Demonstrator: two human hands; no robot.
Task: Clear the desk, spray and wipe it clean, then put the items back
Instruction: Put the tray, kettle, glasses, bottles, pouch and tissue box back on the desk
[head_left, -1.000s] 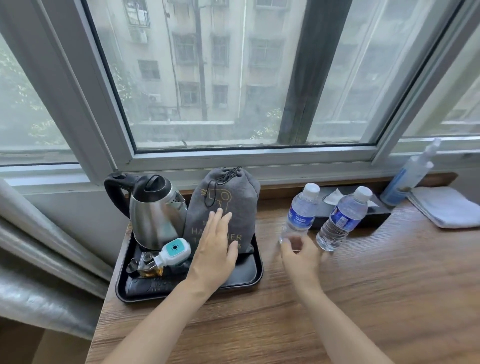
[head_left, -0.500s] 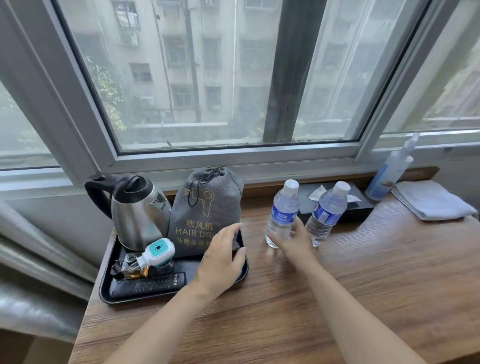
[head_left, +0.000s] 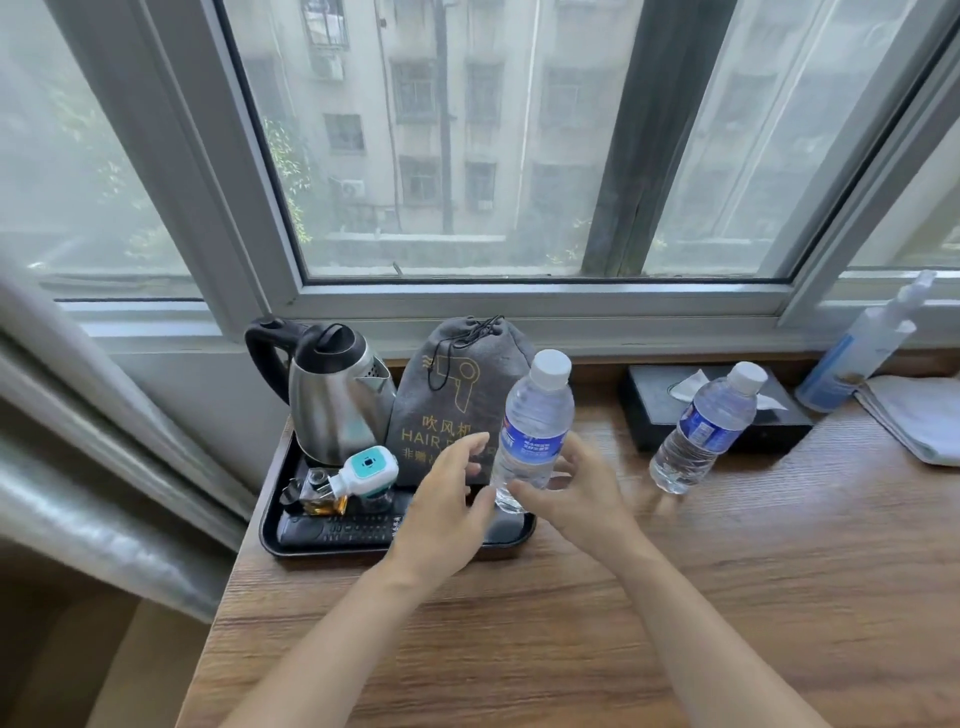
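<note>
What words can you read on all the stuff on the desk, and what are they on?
"吹风机" on the grey bag, under a hair dryer picture.
"HAIR" on the same bag; the rest of that line is hidden behind the left hand and the held water bottle.
The bag's lowest line is partly hidden.
Both water bottle labels, the spray bottle label and the remote buttons are too blurred to read.

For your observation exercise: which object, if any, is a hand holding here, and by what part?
The right hand holds a water bottle by its lower body, near the base. The left hand is beside it, holding nothing.
</note>
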